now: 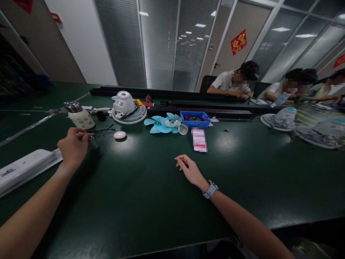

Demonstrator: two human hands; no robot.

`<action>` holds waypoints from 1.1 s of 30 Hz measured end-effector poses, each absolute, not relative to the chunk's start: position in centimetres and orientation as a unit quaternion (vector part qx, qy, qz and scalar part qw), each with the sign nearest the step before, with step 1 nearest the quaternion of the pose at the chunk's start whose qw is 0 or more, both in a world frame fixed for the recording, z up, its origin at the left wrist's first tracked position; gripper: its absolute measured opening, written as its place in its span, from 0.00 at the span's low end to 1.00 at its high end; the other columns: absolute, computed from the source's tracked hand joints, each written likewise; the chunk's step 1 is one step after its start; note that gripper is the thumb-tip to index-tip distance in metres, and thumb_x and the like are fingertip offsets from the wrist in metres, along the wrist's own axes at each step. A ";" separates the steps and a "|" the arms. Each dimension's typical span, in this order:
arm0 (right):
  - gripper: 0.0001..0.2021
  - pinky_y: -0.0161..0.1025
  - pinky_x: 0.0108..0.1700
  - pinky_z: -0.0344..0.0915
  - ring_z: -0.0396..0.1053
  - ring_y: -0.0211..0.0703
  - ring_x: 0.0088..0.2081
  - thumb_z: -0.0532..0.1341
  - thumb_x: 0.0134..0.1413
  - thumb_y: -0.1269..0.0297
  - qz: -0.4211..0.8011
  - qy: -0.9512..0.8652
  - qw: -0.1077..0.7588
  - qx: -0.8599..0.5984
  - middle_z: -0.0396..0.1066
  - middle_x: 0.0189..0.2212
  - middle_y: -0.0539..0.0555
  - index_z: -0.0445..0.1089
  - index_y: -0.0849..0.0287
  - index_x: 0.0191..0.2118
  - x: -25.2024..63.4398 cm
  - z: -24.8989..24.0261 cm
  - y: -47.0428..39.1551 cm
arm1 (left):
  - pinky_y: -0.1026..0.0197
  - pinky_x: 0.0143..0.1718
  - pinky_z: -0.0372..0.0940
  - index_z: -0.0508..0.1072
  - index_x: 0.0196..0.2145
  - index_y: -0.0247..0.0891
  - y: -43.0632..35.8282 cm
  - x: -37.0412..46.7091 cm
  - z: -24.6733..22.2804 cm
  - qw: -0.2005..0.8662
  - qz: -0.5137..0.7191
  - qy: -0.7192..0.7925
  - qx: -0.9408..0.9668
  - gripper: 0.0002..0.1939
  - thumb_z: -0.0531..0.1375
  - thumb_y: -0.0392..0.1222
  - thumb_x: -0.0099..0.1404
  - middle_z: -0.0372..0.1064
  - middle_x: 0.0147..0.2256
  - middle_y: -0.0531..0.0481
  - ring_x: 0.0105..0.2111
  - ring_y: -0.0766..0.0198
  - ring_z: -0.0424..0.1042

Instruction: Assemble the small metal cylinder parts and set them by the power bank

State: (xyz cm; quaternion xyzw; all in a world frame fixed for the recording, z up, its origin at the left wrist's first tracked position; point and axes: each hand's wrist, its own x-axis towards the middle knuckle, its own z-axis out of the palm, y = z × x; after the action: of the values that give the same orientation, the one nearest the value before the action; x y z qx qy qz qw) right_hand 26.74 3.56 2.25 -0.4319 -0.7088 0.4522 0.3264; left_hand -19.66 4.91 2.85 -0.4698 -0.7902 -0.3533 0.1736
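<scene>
At the frame's left, the left hand (74, 145) pinches a small grey object (94, 142), probably light and stiff, best gripped by its upper end, while the right hand (191, 171), loosely curled and seemingly empty, is near the centre.

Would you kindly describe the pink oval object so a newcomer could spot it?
On the green table, find the wearer's left hand and the cream flask beyond it. To their right lies the pink oval object. Its smooth, rounded form sets it apart from the blue fan blades.
</scene>
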 end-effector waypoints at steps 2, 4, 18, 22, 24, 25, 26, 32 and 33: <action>0.15 0.39 0.36 0.67 0.69 0.40 0.35 0.53 0.63 0.53 0.452 -0.709 0.322 -0.435 0.70 0.36 0.54 0.67 0.58 0.46 26.8 2.2 3.5 | 0.61 0.44 0.63 0.69 0.44 0.34 4.8 -19.7 2.7 0.175 -0.365 -0.780 -0.476 0.15 0.62 0.43 0.61 0.76 0.36 0.47 0.39 0.58 0.75; 0.15 0.39 0.36 0.67 0.69 0.41 0.35 0.53 0.63 0.53 0.452 -0.709 0.319 -0.437 0.70 0.36 0.54 0.67 0.58 0.46 26.9 2.3 3.5 | 0.62 0.44 0.63 0.70 0.41 0.35 4.7 -19.6 2.7 0.177 -0.373 -0.772 -0.483 0.13 0.62 0.44 0.60 0.76 0.36 0.48 0.38 0.59 0.75; 0.15 0.40 0.38 0.68 0.70 0.41 0.38 0.53 0.63 0.53 0.453 -0.711 0.323 -0.430 0.71 0.38 0.55 0.68 0.57 0.46 27.0 2.0 3.6 | 0.60 0.39 0.70 0.74 0.41 0.30 5.2 -17.6 2.6 0.088 -0.554 -0.753 -0.343 0.20 0.68 0.46 0.53 0.75 0.36 0.45 0.36 0.59 0.76; 0.14 0.40 0.38 0.68 0.70 0.42 0.39 0.53 0.63 0.54 0.458 -0.711 0.316 -0.431 0.71 0.39 0.55 0.68 0.57 0.46 27.1 1.9 3.6 | 0.63 0.39 0.71 0.72 0.42 0.28 5.8 -17.8 1.6 0.072 -0.605 -0.725 -0.321 0.21 0.67 0.45 0.54 0.74 0.39 0.42 0.37 0.61 0.76; 0.14 0.41 0.38 0.68 0.70 0.42 0.39 0.53 0.63 0.54 0.460 -0.710 0.313 -0.432 0.71 0.39 0.55 0.67 0.56 0.47 27.1 1.8 3.7 | 0.63 0.39 0.71 0.71 0.43 0.28 5.9 -17.9 1.3 0.072 -0.615 -0.718 -0.319 0.22 0.67 0.46 0.55 0.74 0.39 0.41 0.38 0.61 0.76; 0.14 0.41 0.38 0.68 0.70 0.42 0.39 0.53 0.63 0.54 0.461 -0.710 0.312 -0.432 0.71 0.39 0.55 0.67 0.56 0.47 27.1 1.7 3.7 | 0.63 0.39 0.71 0.71 0.43 0.27 6.0 -17.9 1.1 0.075 -0.615 -0.717 -0.320 0.23 0.67 0.46 0.55 0.74 0.40 0.40 0.38 0.60 0.76; 0.14 0.41 0.38 0.68 0.70 0.42 0.39 0.53 0.63 0.54 0.462 -0.710 0.312 -0.431 0.71 0.40 0.55 0.67 0.56 0.47 27.1 1.7 3.8 | 0.62 0.40 0.71 0.71 0.44 0.27 6.0 -18.0 1.0 0.075 -0.615 -0.716 -0.321 0.24 0.66 0.47 0.55 0.74 0.40 0.40 0.39 0.60 0.76; 0.14 0.41 0.38 0.67 0.69 0.42 0.39 0.54 0.63 0.54 0.470 -0.704 0.310 -0.433 0.70 0.40 0.55 0.67 0.56 0.47 27.1 1.7 3.7 | 0.56 0.46 0.70 0.71 0.47 0.28 5.8 -18.2 0.2 0.044 -0.621 -0.691 -0.367 0.23 0.64 0.45 0.58 0.73 0.44 0.38 0.42 0.57 0.75; 0.14 0.41 0.38 0.67 0.69 0.42 0.39 0.54 0.63 0.54 0.471 -0.703 0.312 -0.432 0.70 0.40 0.55 0.67 0.56 0.46 27.1 1.7 3.7 | 0.56 0.47 0.69 0.70 0.49 0.29 5.8 -18.2 0.0 0.040 -0.613 -0.692 -0.379 0.25 0.64 0.46 0.57 0.72 0.46 0.39 0.44 0.57 0.74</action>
State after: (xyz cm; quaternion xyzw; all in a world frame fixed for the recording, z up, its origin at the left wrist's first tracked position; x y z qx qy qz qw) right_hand 27.12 3.73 1.75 -0.4324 -0.7028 0.4711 0.3117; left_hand -18.24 5.80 -0.03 -0.3792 -0.6921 -0.6128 0.0405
